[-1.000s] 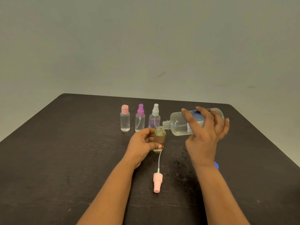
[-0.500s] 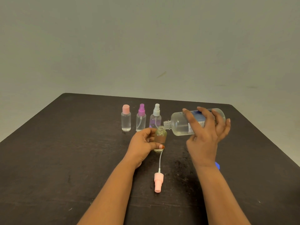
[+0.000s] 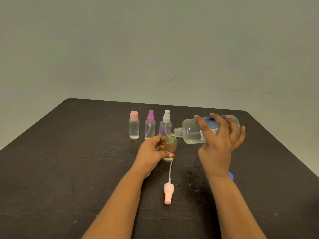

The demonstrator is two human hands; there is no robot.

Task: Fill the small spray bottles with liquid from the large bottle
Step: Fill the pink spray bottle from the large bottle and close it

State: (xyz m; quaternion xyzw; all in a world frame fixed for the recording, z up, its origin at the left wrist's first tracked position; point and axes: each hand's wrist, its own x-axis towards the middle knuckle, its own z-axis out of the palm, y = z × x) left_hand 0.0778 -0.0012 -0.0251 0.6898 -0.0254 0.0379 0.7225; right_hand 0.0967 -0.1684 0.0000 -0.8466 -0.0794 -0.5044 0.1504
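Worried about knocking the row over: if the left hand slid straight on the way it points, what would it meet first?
Probably the white-capped spray bottle right behind the open small bottle the left hand holds; depth is unclear.

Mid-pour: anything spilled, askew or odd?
No clear spill. The pink spray head lies on the table, off the open small bottle in the left hand: expected for filling. Pale speckles near the right hand, holding the large bottle, may be scuffs or drops; cannot tell.

Bottle row [image 3: 150, 128] behind, sprayer [image 3: 168, 192] in front
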